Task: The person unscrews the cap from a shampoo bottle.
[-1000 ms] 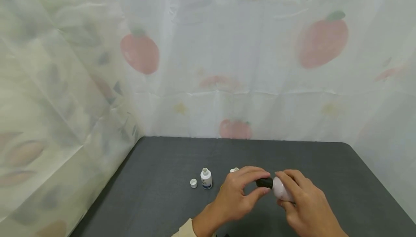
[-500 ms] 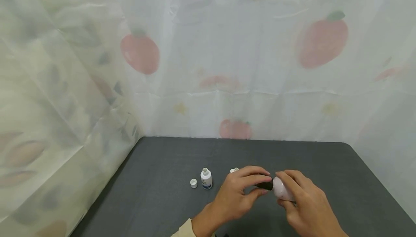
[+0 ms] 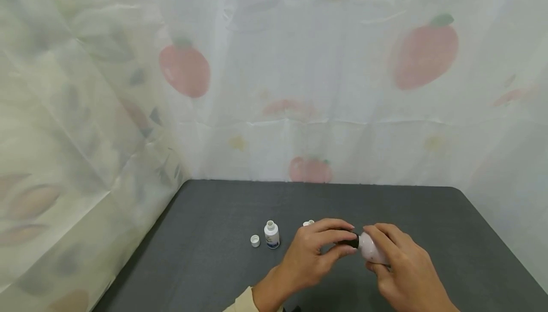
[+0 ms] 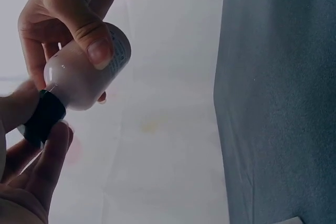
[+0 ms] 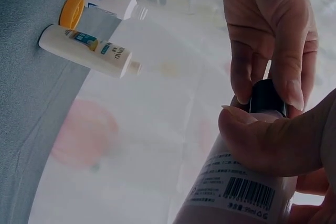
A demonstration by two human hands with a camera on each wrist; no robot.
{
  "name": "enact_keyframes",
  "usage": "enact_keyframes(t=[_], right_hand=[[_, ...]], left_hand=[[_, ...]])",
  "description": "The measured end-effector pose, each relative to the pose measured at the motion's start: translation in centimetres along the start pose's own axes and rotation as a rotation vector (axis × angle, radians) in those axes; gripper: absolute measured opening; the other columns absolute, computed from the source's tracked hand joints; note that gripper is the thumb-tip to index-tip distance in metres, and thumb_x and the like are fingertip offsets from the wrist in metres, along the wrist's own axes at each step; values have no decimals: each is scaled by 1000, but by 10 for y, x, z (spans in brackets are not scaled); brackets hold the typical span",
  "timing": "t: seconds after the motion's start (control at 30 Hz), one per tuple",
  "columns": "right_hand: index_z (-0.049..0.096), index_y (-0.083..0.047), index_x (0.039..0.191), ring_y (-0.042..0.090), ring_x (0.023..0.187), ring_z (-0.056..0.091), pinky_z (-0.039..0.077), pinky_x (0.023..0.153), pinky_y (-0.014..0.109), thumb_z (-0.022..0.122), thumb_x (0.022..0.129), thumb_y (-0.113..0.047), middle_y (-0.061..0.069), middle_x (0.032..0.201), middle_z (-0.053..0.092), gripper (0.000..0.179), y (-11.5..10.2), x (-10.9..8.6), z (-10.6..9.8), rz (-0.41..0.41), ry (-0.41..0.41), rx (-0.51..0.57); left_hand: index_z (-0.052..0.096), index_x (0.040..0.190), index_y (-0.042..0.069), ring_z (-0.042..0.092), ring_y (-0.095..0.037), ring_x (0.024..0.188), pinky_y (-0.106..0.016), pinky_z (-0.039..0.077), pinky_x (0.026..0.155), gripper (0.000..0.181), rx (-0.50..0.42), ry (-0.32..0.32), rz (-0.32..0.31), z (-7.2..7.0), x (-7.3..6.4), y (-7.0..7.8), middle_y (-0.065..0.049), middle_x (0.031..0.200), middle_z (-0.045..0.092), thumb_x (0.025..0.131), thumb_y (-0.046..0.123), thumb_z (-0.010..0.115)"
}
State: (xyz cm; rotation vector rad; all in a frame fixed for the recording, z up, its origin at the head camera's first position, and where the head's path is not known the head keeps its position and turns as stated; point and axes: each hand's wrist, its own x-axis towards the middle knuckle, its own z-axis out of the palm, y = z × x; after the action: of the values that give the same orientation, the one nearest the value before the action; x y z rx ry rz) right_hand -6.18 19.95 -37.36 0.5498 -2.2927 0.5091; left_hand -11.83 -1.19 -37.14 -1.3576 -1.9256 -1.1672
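My right hand [image 3: 406, 267] grips a pale pink bottle [image 3: 370, 251] above the table, tilted with its top toward the left. The thumb lies along the body, and a printed label with a barcode shows in the right wrist view. Fingers and thumb of my left hand [image 3: 308, 257] pinch the black cap [image 4: 44, 119] at the bottle's top. In the left wrist view the cap sits at the bottle's neck, with a narrow pale strip of neck beside it. Part of the cap is covered by the left fingers.
On the dark table [image 3: 214, 217] a small white bottle [image 3: 271, 236] stands uncapped beside its white cap [image 3: 255, 241]. A larger white bottle [image 5: 86, 50], also uncapped, is mostly hidden behind my left hand in the head view. An orange cap [image 5: 72, 12] lies near it.
The left fingers have shifted on the black cap and now cover more of it. The right hand and the bottle have stayed nearly still.
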Motion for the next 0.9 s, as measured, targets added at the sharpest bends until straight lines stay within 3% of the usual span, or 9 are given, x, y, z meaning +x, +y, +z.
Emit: enact_keyframes(t=[0.27, 0.43, 0.7, 0.9], right_hand=[[73, -10, 119, 21, 87, 68, 56, 61, 29, 99, 51, -2, 3, 113, 70, 73, -1, -1, -1, 4, -9, 10], [73, -10, 119, 21, 87, 68, 57, 61, 29, 99, 50, -2, 3, 113, 70, 74, 0, -2, 0, -7, -3, 14], [73, -10, 117, 21, 88, 68, 57, 61, 30, 99, 48, -2, 2, 112, 70, 74, 0, -2, 0, -23, 13, 12], [73, -10, 118, 22, 87, 68, 56, 60, 29, 98, 49, -2, 3, 112, 70, 74, 0, -2, 0, -21, 4, 6]], left_hand=[[73, 122, 6, 73, -9, 91, -7, 55, 83, 34, 50, -24, -28, -2, -2, 0, -6, 114, 71, 89, 10, 83], [72, 126, 8, 73, -10, 102, -10, 55, 89, 35, 77, -28, -29, -2, -2, 0, -5, 119, 71, 92, 13, 81], [75, 116, 8, 74, -12, 101, -8, 55, 86, 23, 13, -20, 18, -2, 0, -2, -8, 119, 72, 93, 8, 78], [74, 120, 7, 73, -10, 95, -6, 54, 87, 34, 23, -55, -22, -4, -2, -1, -6, 117, 68, 88, 11, 84]])
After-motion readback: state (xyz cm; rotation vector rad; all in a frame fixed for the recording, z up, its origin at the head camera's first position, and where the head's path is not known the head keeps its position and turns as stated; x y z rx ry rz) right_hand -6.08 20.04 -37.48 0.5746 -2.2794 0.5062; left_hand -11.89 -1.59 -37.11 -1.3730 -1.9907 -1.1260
